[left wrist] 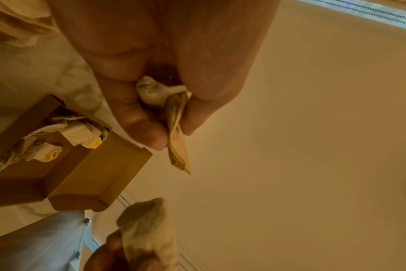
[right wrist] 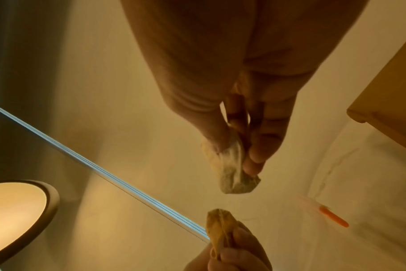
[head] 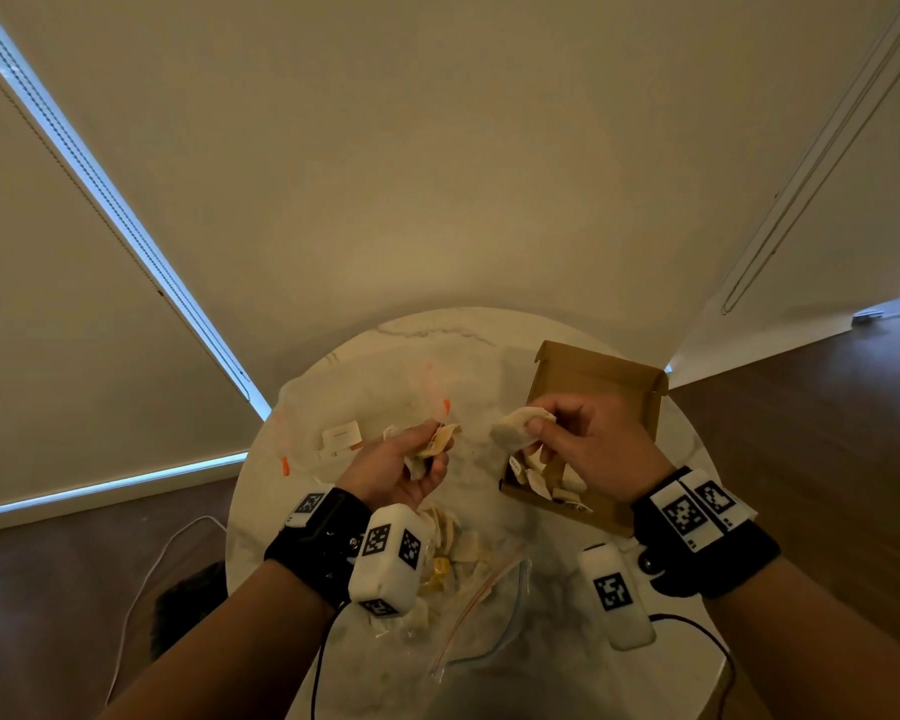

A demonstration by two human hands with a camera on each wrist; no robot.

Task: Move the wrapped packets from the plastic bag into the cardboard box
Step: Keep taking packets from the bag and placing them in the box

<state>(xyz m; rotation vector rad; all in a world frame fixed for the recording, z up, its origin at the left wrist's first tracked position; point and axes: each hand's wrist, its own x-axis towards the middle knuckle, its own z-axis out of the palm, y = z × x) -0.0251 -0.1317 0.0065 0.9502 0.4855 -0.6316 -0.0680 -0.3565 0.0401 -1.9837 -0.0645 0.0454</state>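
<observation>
- Both hands are raised above the round marble table [head: 302,491], a little apart, with open air between them.
- Left hand [head: 393,472] grips a tan packet [head: 440,441] between thumb and fingers; in the left wrist view its flat end [left wrist: 177,144] sticks out past the fingertips.
- Right hand [head: 588,444] pinches a pale packet [head: 513,431] just off the left edge of the cardboard box [head: 601,371]; the right wrist view shows the packet's lower end [right wrist: 234,176] hanging free below the fingertips.
- Open and brown, the cardboard box sits on the right half of the table with its lid flap standing at the far side; its right wall lies close to the table's rim.
- Several wrapped packets [head: 541,478] already lie in the near end of the box; the far end is hidden behind the right hand.
- Near the person, between the forearms, lies the clear plastic bag [head: 494,615], with more packets [head: 461,543] heaped at its far end.
- Another clear bag [head: 365,402] with orange marks lies flat on the far left of the table.
- A white cable [head: 141,589] runs over the wooden floor [head: 827,433], left of the table.
</observation>
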